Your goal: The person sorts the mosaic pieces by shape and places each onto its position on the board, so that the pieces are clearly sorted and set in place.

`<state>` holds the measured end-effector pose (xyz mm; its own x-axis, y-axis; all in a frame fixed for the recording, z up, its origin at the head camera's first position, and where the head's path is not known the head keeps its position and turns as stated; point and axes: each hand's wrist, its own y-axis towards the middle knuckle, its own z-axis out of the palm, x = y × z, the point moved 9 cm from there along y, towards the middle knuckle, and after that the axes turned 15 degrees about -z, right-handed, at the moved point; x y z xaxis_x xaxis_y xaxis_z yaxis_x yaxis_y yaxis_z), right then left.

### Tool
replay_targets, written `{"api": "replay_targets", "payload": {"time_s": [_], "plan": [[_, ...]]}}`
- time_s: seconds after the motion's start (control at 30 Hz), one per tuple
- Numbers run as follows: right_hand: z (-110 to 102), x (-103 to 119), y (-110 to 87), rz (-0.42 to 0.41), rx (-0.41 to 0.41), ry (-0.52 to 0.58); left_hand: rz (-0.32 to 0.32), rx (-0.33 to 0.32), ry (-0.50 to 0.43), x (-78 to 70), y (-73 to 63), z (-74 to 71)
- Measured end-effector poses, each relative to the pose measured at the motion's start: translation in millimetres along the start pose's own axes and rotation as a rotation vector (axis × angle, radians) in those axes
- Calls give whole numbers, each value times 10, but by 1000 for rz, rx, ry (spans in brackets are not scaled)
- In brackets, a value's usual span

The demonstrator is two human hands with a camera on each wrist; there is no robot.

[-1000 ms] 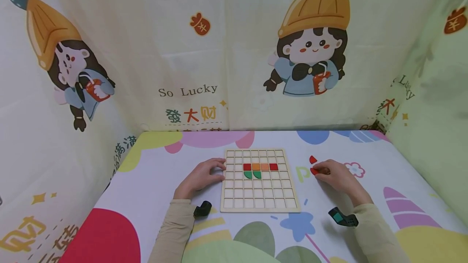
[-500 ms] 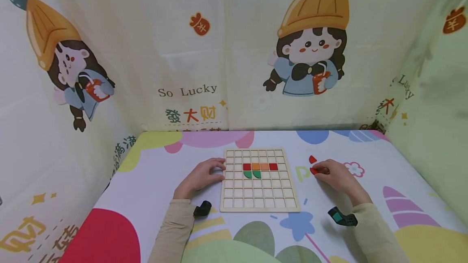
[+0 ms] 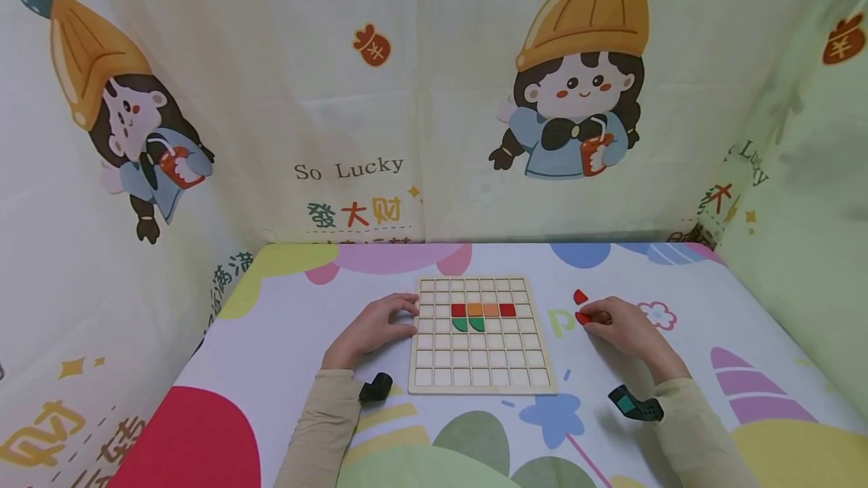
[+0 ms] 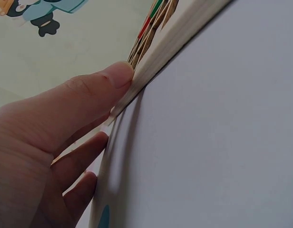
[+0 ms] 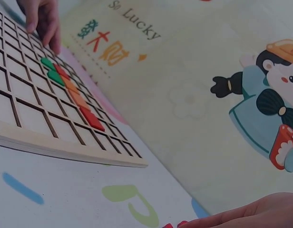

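A wooden grid board [image 3: 482,391] lies at the middle of the table. My left hand [image 3: 374,327] rests at its left side; in the left wrist view the thumb [image 4: 119,74] touches the board's edge and the other fingers reach along it. To the right of the board, my right hand [image 3: 627,330] pinches a red quarter-circle tile [image 3: 581,318] between thumb and fingers, low over the table. A second red tile [image 3: 579,296] lies just beyond it. On the board, a row holds a red square [image 3: 458,310], two orange squares [image 3: 483,310] and another red square [image 3: 507,310].
Two green quarter-circle tiles [image 3: 459,324] sit in the cells nearer than the coloured row. The table wears a printed cloth [image 3: 298,337] with bright shapes. A cartoon-printed curtain [image 3: 461,134] stands behind and on both sides.
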<state>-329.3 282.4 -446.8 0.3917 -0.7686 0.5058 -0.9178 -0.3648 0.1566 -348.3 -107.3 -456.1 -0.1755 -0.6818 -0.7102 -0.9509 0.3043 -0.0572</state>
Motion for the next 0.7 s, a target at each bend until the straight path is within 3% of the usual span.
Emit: {"api": "replay_targets", "payload": {"time_s": [0.7], "plan": [[-30, 50, 20, -6, -54, 16, -4, 4, 6, -12, -6, 1]]}}
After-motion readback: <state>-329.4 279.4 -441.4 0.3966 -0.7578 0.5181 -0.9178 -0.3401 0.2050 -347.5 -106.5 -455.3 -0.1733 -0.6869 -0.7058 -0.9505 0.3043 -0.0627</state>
